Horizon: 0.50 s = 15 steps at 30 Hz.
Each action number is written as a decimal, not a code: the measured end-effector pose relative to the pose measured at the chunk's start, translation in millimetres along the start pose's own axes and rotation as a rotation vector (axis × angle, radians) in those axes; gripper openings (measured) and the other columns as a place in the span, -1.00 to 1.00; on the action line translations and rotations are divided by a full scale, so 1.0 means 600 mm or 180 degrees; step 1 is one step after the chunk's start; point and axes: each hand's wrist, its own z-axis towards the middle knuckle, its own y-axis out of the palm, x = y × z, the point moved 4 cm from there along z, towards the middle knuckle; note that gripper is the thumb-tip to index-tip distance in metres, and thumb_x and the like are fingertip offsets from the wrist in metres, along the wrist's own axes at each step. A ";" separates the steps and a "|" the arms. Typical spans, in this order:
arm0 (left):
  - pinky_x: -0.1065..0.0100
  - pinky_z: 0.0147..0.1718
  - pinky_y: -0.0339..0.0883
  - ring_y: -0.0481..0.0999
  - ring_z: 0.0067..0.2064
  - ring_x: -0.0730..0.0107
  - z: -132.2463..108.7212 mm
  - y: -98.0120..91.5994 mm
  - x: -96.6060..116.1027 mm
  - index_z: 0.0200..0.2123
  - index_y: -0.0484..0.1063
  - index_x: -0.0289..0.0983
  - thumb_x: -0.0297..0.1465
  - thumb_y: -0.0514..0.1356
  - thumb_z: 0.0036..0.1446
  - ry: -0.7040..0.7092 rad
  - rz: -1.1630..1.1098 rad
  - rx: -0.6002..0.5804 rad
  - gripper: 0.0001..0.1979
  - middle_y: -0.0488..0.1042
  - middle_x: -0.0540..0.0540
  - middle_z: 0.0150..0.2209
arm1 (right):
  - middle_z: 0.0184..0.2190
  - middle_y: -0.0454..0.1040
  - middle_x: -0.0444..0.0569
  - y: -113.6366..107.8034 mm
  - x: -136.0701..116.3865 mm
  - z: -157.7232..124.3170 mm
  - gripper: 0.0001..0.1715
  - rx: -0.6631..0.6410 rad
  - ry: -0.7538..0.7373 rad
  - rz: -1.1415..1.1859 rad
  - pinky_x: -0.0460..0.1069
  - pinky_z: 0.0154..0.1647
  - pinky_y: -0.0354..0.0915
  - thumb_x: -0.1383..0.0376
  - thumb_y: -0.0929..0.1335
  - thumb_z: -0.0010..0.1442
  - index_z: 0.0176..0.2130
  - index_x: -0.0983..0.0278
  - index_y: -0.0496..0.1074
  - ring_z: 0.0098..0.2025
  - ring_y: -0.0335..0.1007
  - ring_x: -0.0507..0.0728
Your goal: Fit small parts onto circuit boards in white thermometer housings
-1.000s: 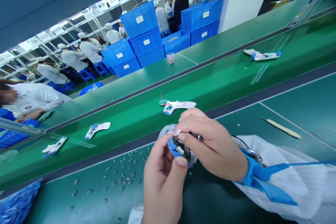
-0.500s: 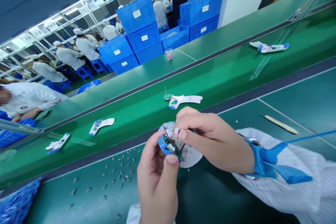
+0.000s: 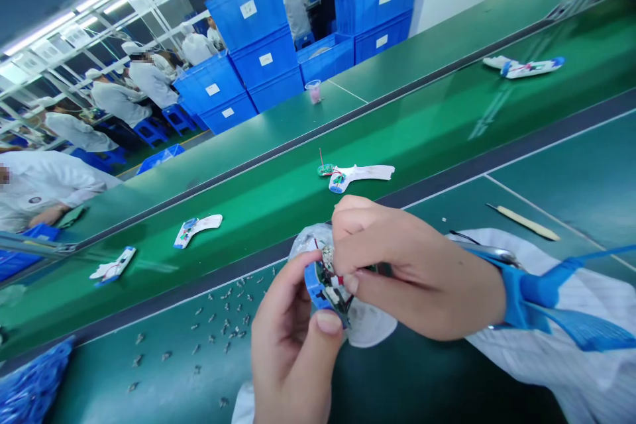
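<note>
My left hand [image 3: 298, 338] is closed around a blue-ended electronic housing [image 3: 314, 286] with a circuit board and thin wires inside. The thumb presses on its lower edge. My right hand [image 3: 397, 258] pinches a small white-and-red connector [image 3: 338, 280] at the open side of the housing; the fingers partly hide it. Under both hands lies a clear plastic bag [image 3: 372, 326] with small pale parts in it. A blue wrist strap [image 3: 529, 298] with a cord goes around my right wrist.
On the green conveyor belt [image 3: 268, 212] lie several white housings, one [image 3: 365, 173] just beyond my hands. Small metal parts [image 3: 226, 328] are scattered at left, near a blue plastic bundle [image 3: 34, 377]. A pale-handled pointed tool [image 3: 527, 222] lies right. Blue crates [image 3: 263, 59] and co-workers are beyond.
My right hand has brought the white-and-red connector down to the housing, where before it was held just above. The housings on the belt have shifted slightly to the right in view.
</note>
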 end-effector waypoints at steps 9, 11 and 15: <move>0.35 -0.23 0.49 0.59 -0.16 0.19 -0.001 0.005 0.002 -0.08 0.54 -0.06 -0.25 0.29 0.09 -0.0158 0.0128 -0.0084 -0.71 0.59 -0.12 -0.19 | -0.62 0.21 -0.14 -0.005 -0.002 -0.003 -0.74 -0.0254 0.0010 0.0243 -0.03 -0.36 0.07 0.48 0.20 0.10 -0.59 0.30 0.22 -0.49 0.08 0.00; 0.35 -0.24 0.48 0.58 -0.17 0.20 0.001 0.004 0.002 -0.07 0.54 -0.06 -0.26 0.29 0.10 -0.0158 0.0157 -0.0141 -0.71 0.59 -0.11 -0.19 | -0.63 0.22 -0.15 -0.007 -0.003 -0.001 -0.73 -0.0337 0.0002 0.0307 -0.02 -0.34 0.08 0.47 0.19 0.10 -0.59 0.29 0.19 -0.50 0.09 -0.01; 0.38 -0.25 0.46 0.56 -0.21 0.25 0.001 0.000 0.002 -0.06 0.53 -0.06 -0.24 0.28 0.10 -0.0169 0.0289 -0.0225 -0.70 0.57 -0.10 -0.21 | -0.65 0.21 -0.16 -0.007 -0.004 0.001 -0.71 -0.0479 0.0061 0.0333 -0.02 -0.34 0.08 0.45 0.19 0.12 -0.61 0.29 0.14 -0.51 0.08 -0.01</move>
